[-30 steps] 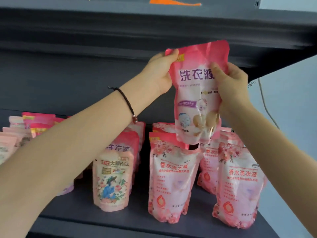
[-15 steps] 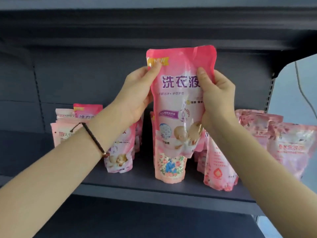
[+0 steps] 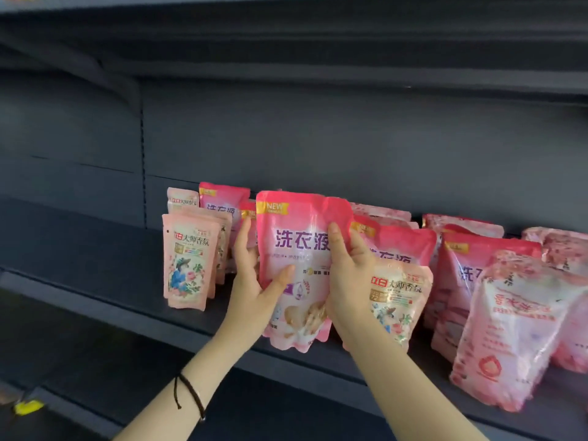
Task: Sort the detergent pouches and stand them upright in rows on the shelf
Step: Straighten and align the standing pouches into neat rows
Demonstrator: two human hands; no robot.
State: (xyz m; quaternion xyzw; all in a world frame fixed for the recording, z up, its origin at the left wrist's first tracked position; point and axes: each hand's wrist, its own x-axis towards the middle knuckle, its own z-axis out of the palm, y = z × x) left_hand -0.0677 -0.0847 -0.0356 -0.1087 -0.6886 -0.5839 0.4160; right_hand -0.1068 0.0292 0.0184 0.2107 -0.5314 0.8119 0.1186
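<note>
bright pink detergent pouch (image 3: 294,227): "new" badge at its top left corner, purple 洗衣液 print, upper right part creased. it is held upright in front of the middle stock on the shelf (image 3: 95,275), base down at the front edge. cannot tell whether the base touches the board.

left hand (image 3: 254,281) grips the pouch's left edge, thumb across the front, fingers behind. right hand (image 3: 346,281) grips the right edge, fingers curled over the front.

just right of the right hand, a pale floral pouch (image 3: 401,300) stands upright. a matching bright pink pouch (image 3: 401,246) stands behind it.

to the left, apart from the hands, a second pale floral pouch (image 3: 187,262) stands at the head of a short row.

far right, a rose-print pouch (image 3: 509,329) stands near the front edge, tilted.

black cord bracelet (image 3: 191,396) on the left wrist. blurred yellow object (image 3: 27,407) at lower left, too unclear to name.
</note>
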